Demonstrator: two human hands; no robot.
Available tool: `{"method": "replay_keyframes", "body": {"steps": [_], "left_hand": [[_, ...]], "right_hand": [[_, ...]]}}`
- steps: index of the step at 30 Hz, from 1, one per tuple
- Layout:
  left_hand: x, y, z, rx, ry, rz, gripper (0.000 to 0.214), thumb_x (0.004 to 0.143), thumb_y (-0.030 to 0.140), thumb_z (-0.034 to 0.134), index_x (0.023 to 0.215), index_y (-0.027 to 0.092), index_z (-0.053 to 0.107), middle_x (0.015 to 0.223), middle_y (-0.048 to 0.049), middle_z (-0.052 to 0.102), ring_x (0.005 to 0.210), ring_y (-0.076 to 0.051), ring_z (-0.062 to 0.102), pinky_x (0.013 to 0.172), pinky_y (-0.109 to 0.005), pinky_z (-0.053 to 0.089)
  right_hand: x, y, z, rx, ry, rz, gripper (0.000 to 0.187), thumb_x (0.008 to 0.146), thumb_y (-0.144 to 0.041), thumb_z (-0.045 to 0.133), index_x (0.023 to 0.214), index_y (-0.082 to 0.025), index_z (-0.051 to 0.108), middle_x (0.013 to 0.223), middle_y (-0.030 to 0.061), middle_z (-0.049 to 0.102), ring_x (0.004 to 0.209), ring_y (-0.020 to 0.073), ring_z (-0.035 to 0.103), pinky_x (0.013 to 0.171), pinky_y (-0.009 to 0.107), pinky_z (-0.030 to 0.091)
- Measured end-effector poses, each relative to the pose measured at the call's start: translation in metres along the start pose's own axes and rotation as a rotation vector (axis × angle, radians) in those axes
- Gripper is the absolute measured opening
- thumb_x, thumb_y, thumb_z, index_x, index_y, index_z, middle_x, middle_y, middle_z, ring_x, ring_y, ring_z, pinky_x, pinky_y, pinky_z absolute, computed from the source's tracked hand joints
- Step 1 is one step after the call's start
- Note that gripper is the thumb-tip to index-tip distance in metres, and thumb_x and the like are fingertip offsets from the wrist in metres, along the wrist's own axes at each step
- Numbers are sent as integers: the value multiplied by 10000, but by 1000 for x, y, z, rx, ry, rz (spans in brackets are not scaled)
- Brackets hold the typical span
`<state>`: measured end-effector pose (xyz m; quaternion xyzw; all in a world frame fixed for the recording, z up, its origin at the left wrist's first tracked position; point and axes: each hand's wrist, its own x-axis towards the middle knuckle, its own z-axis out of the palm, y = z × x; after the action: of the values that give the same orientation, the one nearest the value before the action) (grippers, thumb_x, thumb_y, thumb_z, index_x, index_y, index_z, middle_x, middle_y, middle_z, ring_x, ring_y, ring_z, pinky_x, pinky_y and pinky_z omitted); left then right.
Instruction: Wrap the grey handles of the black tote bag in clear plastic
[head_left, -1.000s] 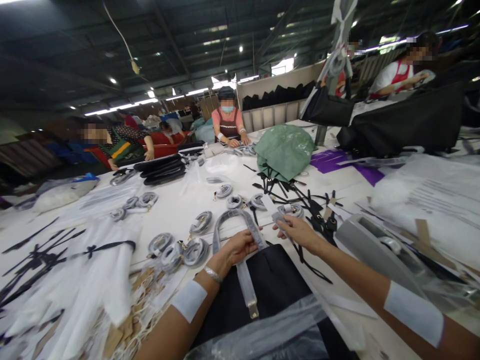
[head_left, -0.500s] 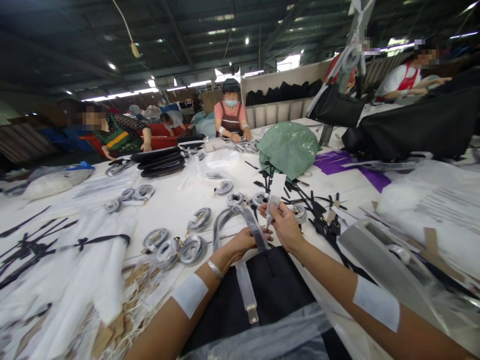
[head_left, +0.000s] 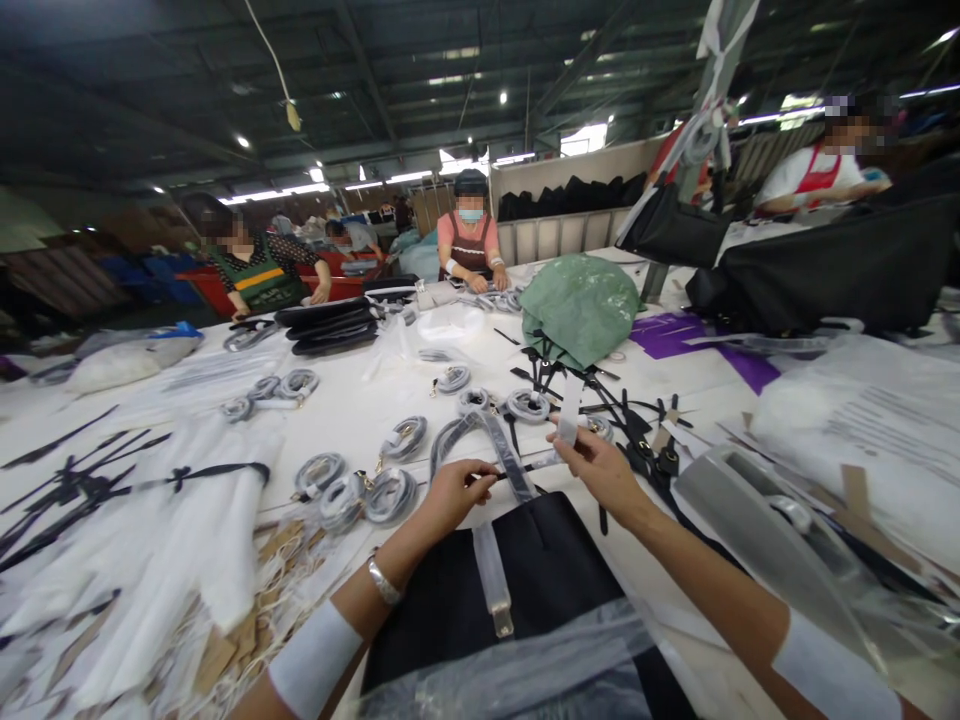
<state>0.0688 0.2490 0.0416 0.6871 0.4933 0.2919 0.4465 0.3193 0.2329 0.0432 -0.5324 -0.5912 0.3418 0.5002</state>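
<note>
A black bag lies on the white table in front of me, its lower part under clear plastic film. Its plastic-wrapped handle arches up from the top edge. My left hand is closed, pinching a thin dark strip next to the handle's right leg. My right hand is closed on a white paper strip that stands up from its fingers, just right of the handle.
Coiled wrapped straps lie left of the bag; black straps and buckles lie to the right. A green bag, purple sheet, white cloth bundles and a grey tray surround me. Other people work across the table.
My right hand moved rightwards away from the handle with the white strip. My left hand let go of the handle's leg and now pinches a thin dark strip beside it.
</note>
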Motion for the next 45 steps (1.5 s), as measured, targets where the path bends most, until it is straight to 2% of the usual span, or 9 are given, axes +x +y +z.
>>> {"method": "replay_keyframes", "body": {"steps": [4, 8, 10, 15, 19, 25, 33, 40, 45], "left_hand": [[-11, 7, -9, -128, 104, 19, 315, 765, 376, 711, 971, 138, 716, 754, -77, 716, 653, -180, 680, 643, -289, 540], [-20, 11, -11, -349, 120, 0, 406, 744, 359, 745, 1060, 120, 656, 904, -114, 734, 841, -219, 714, 780, -348, 570], [-23, 12, -10, -370, 145, 21, 441, 728, 336, 756, 1098, 130, 630, 947, -115, 729, 871, -225, 715, 807, -363, 570], [-20, 12, 0, -382, 241, 96, 519, 709, 302, 784, 1168, 156, 590, 853, -57, 700, 738, -182, 696, 727, -314, 556], [-14, 11, 8, -376, 259, 113, 449, 705, 306, 792, 1085, 144, 614, 718, -16, 678, 653, -150, 648, 635, -259, 502], [-16, 8, 11, -464, 193, 51, 271, 746, 345, 755, 898, 137, 671, 770, -61, 712, 745, -181, 664, 658, -263, 496], [-18, 8, 21, -580, 215, 86, 342, 745, 351, 783, 994, 165, 642, 796, -7, 654, 816, -148, 637, 773, -243, 470], [-12, -10, 31, -863, 132, 27, 414, 719, 321, 814, 1058, 147, 653, 945, -69, 693, 910, -163, 650, 899, -287, 474], [-12, -13, 29, -864, 206, -67, 406, 701, 360, 820, 1030, 165, 684, 965, -73, 717, 908, -161, 648, 780, -241, 477]], "right_hand": [[-5, -13, -9, 169, -175, 38, 529, 747, -457, 745, 1203, -203, 660, 1053, 75, 713, 817, 221, 642, 714, 356, 544], [-8, -26, -8, 17, -239, -101, 258, 781, -421, 723, 940, -218, 738, 1003, 65, 718, 976, 272, 641, 942, 444, 481], [-10, -30, 1, -35, -255, -181, 224, 827, -405, 681, 967, -234, 719, 1076, 60, 702, 1095, 282, 604, 1022, 452, 423], [-13, -35, 38, 103, -351, -130, 231, 918, -401, 561, 1057, -226, 622, 951, 28, 709, 886, 227, 663, 833, 359, 504], [-9, -36, 55, 21, -301, -150, 288, 841, -403, 669, 1062, -219, 661, 909, 3, 700, 817, 217, 619, 735, 306, 464], [-7, -26, 59, -9, -270, -85, 166, 787, -343, 684, 848, -191, 710, 736, -9, 658, 705, 208, 571, 627, 285, 406], [-14, -17, 68, 117, -149, 6, 273, 804, -441, 668, 884, -180, 679, 735, -2, 645, 689, 198, 565, 605, 272, 424], [-18, 8, 72, 208, -132, -5, 339, 832, -476, 670, 991, -177, 679, 830, 13, 678, 799, 220, 614, 706, 287, 473], [-22, 7, 67, 166, -69, -56, 374, 928, -519, 530, 1050, -201, 685, 939, 40, 712, 869, 239, 646, 805, 327, 497]]}}
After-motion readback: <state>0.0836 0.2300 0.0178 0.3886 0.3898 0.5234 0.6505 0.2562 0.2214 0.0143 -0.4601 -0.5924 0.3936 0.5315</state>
